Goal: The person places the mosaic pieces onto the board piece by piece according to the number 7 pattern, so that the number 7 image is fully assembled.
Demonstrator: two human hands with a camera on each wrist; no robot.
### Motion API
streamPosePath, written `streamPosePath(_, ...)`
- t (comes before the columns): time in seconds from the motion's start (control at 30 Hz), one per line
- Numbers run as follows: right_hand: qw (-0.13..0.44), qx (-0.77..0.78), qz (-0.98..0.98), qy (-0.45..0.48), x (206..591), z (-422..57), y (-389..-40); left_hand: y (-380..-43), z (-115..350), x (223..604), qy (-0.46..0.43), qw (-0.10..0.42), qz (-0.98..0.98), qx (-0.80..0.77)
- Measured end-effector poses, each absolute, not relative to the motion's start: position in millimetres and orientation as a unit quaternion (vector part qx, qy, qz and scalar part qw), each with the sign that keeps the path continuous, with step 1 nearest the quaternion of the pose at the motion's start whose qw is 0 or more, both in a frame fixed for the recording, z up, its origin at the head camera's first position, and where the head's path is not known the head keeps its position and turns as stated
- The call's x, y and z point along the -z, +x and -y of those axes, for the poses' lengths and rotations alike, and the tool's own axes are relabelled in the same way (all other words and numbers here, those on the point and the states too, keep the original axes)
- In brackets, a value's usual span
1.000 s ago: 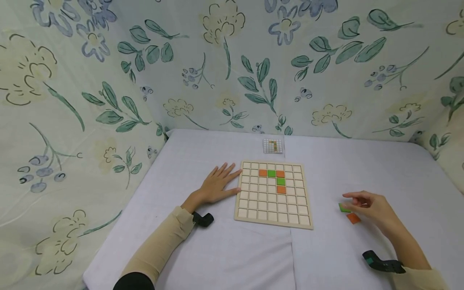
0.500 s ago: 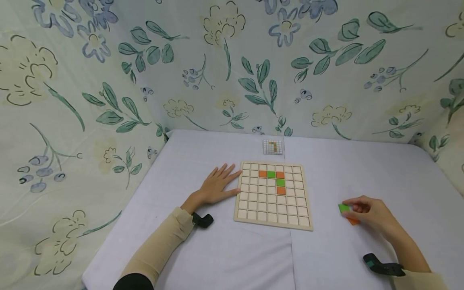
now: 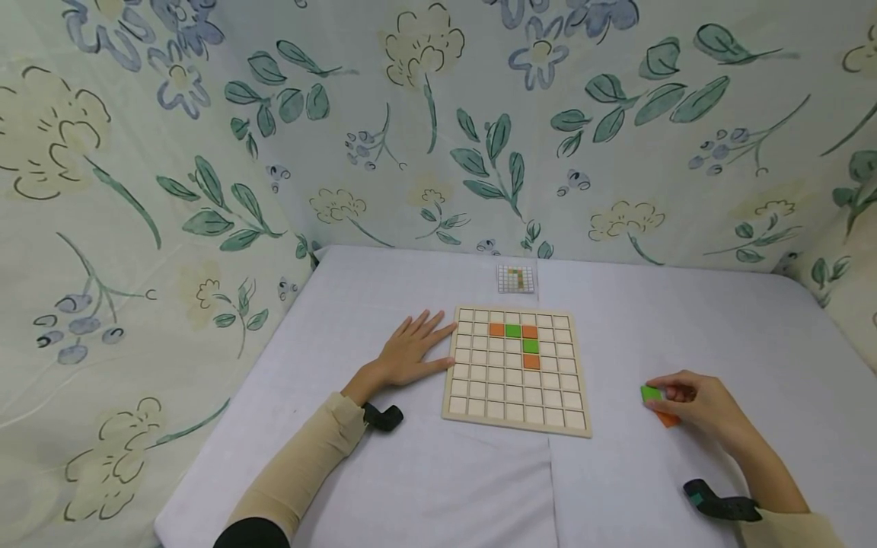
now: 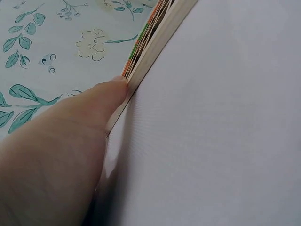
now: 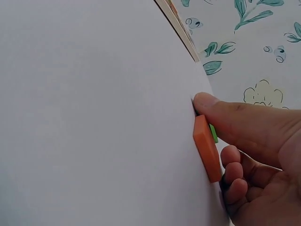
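My left hand (image 3: 404, 356) lies spread on the table, its thumb and fingertips at the left edge of a wooden grid board (image 3: 479, 412). In the left wrist view the thumb (image 4: 106, 96) presses against the board's side. Off to the right, my right hand (image 3: 706, 403) pinches a green square tile (image 3: 650, 393) between thumb and index finger, low over the cloth; the other fingers are curled in. An orange tile (image 5: 205, 146) lies right beside it, partly hidden by the hand in the head view. Orange and green tiles (image 3: 513, 331) form a bent line on the board.
A small card (image 3: 515, 278) with a printed grid pattern lies behind the board. White cloth (image 3: 384, 487) covers the table, with a fold line in front of the board. A flowered curtain (image 3: 425, 167) stands around the back and sides.
My right hand has drawn slightly down, with its index finger closing onto the green tile against the thumb. The left hand and board have stayed in place.
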State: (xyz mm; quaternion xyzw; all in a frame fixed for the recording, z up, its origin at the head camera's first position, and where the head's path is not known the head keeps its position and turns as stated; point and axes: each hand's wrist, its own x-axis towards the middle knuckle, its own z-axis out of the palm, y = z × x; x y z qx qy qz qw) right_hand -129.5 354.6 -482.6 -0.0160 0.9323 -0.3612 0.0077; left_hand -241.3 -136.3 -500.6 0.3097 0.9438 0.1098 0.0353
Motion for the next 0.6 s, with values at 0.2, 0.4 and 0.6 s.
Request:
streamPosePath(0.2,0.0,0.353,-0.935,-0.022,483.7,-353.8,-129.8,-241.1,136.3,500.4,0.31,0.035,-0.943,-0.112)
streamPosePath(0.4,0.005,0.36,-0.932,-0.035,482.1,-357.7,-129.0,-240.9,136.4,500.5,0.309,0.033,-0.944,-0.114)
streamPosePath(0.6,0.021,0.364,-0.93,-0.036,481.2,-361.3,-129.3,-241.3,136.0,500.5,0.307,0.038,-0.944,-0.114)
